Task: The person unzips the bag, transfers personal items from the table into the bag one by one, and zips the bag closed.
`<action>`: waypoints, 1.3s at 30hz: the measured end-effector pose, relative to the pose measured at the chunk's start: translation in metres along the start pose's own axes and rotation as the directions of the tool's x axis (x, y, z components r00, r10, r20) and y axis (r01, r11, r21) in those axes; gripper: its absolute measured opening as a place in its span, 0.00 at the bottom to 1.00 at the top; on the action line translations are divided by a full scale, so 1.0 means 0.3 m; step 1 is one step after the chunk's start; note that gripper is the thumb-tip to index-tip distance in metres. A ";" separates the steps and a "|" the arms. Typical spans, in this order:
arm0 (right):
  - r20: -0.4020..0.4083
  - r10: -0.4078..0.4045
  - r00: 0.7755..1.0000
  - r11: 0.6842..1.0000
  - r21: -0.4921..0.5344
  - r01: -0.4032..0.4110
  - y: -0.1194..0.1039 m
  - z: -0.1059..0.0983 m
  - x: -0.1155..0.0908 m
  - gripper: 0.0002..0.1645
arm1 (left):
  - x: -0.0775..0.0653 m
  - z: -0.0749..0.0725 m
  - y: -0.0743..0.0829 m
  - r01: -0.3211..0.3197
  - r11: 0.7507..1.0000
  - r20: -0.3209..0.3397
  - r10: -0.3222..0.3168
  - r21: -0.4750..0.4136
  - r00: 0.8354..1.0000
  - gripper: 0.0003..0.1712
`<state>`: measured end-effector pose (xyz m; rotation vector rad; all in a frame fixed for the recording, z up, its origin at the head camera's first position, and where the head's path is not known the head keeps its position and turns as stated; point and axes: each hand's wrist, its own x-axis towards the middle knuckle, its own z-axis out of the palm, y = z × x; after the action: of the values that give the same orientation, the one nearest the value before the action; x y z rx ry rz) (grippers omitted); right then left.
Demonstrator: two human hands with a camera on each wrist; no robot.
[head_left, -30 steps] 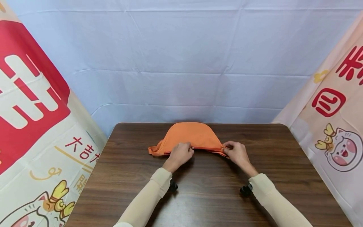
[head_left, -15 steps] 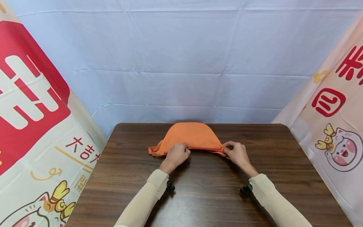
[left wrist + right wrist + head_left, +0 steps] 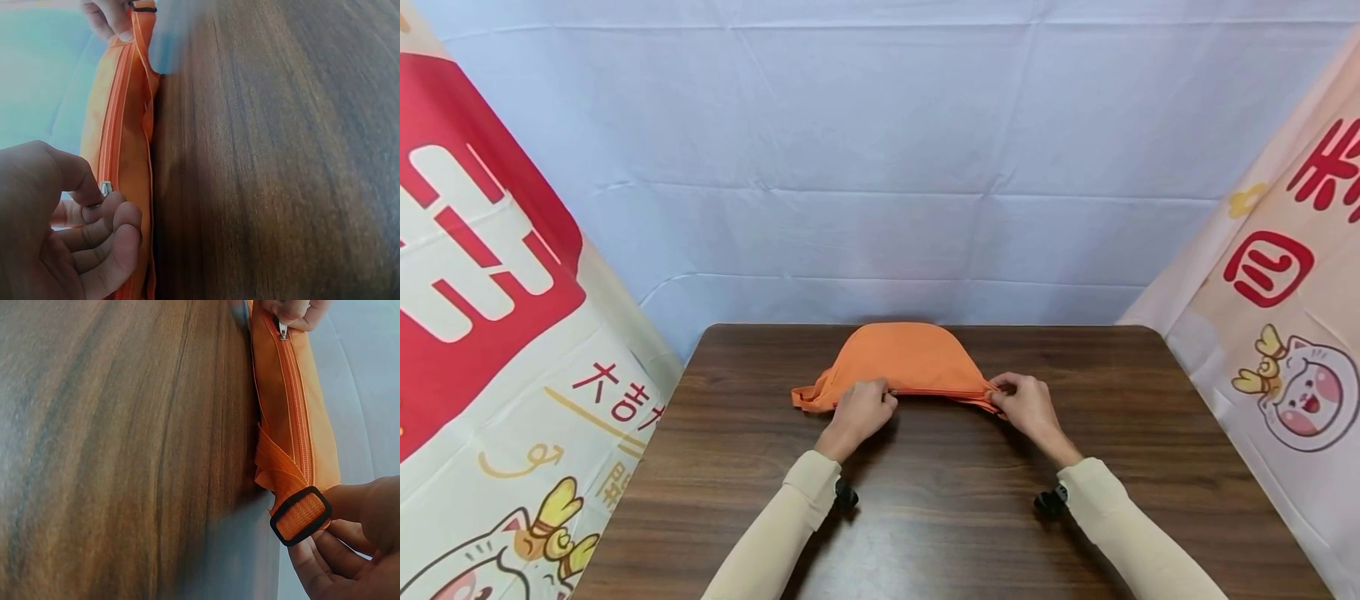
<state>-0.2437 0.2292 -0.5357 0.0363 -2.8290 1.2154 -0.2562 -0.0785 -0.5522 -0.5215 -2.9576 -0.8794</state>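
Note:
An orange waist bag (image 3: pixel 913 358) lies on the dark wood table (image 3: pixel 955 500), its zipped edge facing me. My left hand (image 3: pixel 861 412) pinches the zipper's metal pull (image 3: pixel 106 187) between thumb and curled forefinger, left of the bag's middle. Along the stretch between the pull and the right end, the zipper teeth (image 3: pixel 300 412) look meshed. My right hand (image 3: pixel 1026 404) grips the bag's right corner beside an orange strap (image 3: pixel 278 465) with a black buckle (image 3: pixel 301 515). Its fingertips are partly hidden behind the bag and buckle in the right wrist view. The zipper's left end is hidden by my left hand.
Another strap loop (image 3: pixel 805 398) sticks out at the bag's left end. A pale cloth backdrop (image 3: pixel 880 167) hangs behind the table's far edge. Printed cloths flank the table left (image 3: pixel 490 333) and right (image 3: pixel 1292 333).
My left hand has slid left along the zipper with the pull, and more of the zipped edge shows to its right. My right hand and the bag have stayed put.

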 end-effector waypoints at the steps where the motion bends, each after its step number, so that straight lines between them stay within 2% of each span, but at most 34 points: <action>1: -0.001 -0.001 1.000 1.000 0.001 0.001 0.000 0.000 0.000 0.10 | -0.001 -0.001 -0.001 -0.002 1.000 -0.004 0.002 0.000 1.000 0.18; 18: -0.004 0.007 1.000 1.000 0.000 -0.007 0.000 0.003 0.003 0.10 | -0.010 -0.012 -0.025 0.010 1.000 -0.012 -0.010 0.006 1.000 0.18; 26: -0.001 0.018 1.000 1.000 0.001 -0.018 -0.002 0.005 0.002 0.10 | -0.020 -0.017 -0.034 0.028 0.999 -0.006 -0.028 -0.025 1.000 0.17; 39: -0.036 0.007 0.999 0.999 -0.031 -0.008 0.003 0.007 0.003 0.09 | -0.022 -0.024 -0.053 0.038 0.999 -0.042 -0.038 0.004 0.998 0.21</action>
<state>-0.2448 0.2282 -0.5377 0.0030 -2.8194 1.1609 -0.2557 -0.0970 -0.5552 -0.4422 -2.9404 -0.8756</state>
